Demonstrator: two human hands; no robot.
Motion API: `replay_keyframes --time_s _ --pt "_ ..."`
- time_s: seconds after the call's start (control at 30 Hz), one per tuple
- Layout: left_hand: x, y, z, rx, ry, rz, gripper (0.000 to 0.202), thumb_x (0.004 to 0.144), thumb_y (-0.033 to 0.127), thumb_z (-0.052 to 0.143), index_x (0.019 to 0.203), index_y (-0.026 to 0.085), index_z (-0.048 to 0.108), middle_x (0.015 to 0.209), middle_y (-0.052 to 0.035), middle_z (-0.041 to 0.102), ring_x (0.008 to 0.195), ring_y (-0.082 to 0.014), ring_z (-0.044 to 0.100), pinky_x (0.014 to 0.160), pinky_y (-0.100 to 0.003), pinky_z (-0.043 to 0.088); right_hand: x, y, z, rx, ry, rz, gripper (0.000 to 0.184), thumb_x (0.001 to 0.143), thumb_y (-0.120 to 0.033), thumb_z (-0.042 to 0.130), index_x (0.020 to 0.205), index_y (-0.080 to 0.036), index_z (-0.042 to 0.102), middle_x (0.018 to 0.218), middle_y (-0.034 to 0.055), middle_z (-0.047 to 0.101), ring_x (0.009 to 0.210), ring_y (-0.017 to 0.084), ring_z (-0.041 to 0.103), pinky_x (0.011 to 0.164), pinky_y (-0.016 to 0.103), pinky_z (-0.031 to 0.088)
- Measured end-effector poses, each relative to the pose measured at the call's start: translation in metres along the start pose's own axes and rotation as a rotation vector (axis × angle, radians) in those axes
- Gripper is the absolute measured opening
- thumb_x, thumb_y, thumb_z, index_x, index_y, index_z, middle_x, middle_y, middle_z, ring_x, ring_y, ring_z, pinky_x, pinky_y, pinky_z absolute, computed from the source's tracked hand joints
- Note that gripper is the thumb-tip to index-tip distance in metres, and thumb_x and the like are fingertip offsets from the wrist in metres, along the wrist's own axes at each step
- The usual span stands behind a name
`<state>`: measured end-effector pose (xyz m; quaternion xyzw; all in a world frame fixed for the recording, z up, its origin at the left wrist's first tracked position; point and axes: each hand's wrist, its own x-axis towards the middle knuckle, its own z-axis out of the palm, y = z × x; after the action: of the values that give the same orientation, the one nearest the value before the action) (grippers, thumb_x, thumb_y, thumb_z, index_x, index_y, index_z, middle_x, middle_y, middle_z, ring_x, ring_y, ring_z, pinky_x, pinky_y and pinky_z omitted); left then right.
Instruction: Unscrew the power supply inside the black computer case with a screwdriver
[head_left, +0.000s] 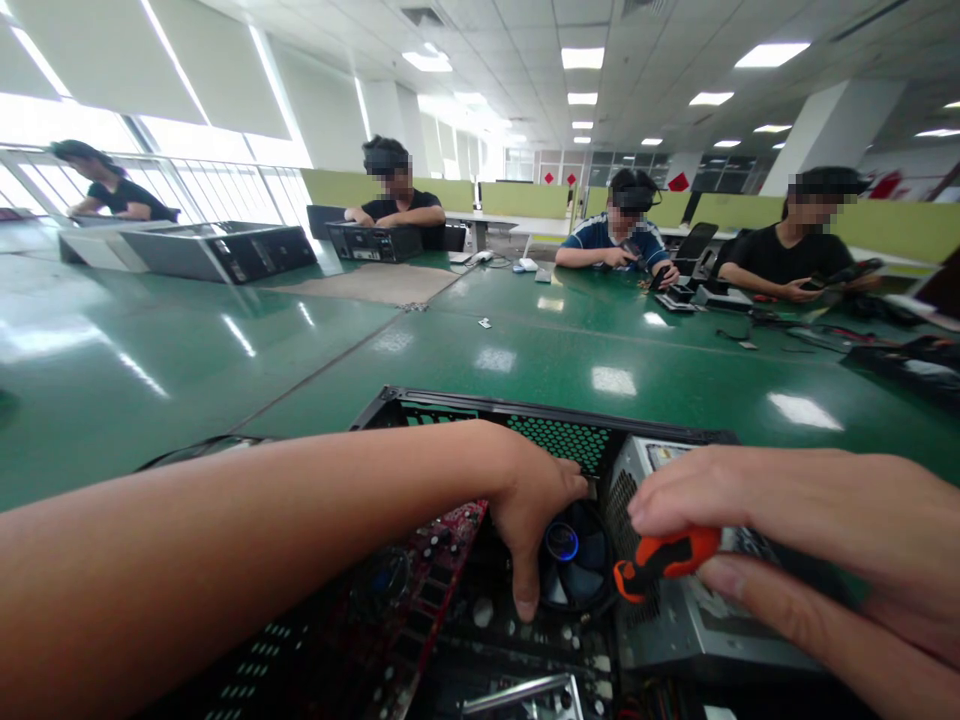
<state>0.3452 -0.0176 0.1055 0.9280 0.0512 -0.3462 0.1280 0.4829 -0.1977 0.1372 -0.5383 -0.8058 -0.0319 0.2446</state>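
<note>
An open black computer case [480,408] lies on the table in front of me. My left hand [529,500] reaches into it, thumb stretched down and apart from the fingers, beside the cooling fan [585,575]. Its fingertips are near the far edge of the fan; whether they press on anything I cannot tell. My right hand [780,530] grips an orange and black screwdriver [667,562] by the handle, over the silver power supply [675,630]. The screwdriver's shaft does not show. Left of the fan, a red circuit board [427,600] is partly covered by my left forearm.
A metal bracket [525,695] shows at the case's near bottom. Several people sit across the green table [450,350]. Another computer case [225,250] stands at the far left, and dark parts and cables [915,365] lie at the right. A small white piece [485,323] is mid-table.
</note>
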Motion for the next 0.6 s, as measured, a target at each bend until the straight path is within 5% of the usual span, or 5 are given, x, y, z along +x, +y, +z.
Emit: replay_keyframes --time_s 0.2,0.4,0.6 --pt "0.0042 0.0003 -0.0014 0.033 -0.003 0.010 0.127 0.047 0.050 0.081 0.152 0.009 0.023 0.152 -0.0170 0.036 0.137 -0.0349 0.040 0.114 -0.035 0.034 0.0042 -0.0045 -0.0014 -0.089 -0.073 -0.028 0.024 0.098 -0.033 0.043 0.112 -0.037 0.062 0.105 -0.0015 0.077 0.092 0.026 0.074 0.055 0.030 0.062" --pt "0.0053 0.0006 -0.0020 0.015 0.013 0.029 0.110 0.044 0.052 0.082 0.143 0.022 0.044 0.147 -0.0115 0.044 0.134 -0.0370 0.044 0.112 -0.041 0.037 -0.0007 -0.0073 -0.0069 -0.090 -0.097 -0.003 0.025 0.098 -0.031 0.045 0.113 -0.036 0.063 0.107 -0.0016 0.077 0.093 0.026 0.074 0.058 0.031 0.063" --pt "0.0066 0.0011 -0.0013 0.022 0.016 0.025 0.124 0.044 0.059 0.081 0.148 0.012 0.034 0.146 -0.0174 0.044 0.132 -0.0362 0.047 0.111 -0.038 0.038 0.0024 -0.0009 -0.0037 -0.036 -0.097 -0.045 0.019 0.093 -0.038 0.057 0.106 -0.033 0.069 0.101 -0.0008 0.078 0.088 0.025 0.074 0.061 0.032 0.061"
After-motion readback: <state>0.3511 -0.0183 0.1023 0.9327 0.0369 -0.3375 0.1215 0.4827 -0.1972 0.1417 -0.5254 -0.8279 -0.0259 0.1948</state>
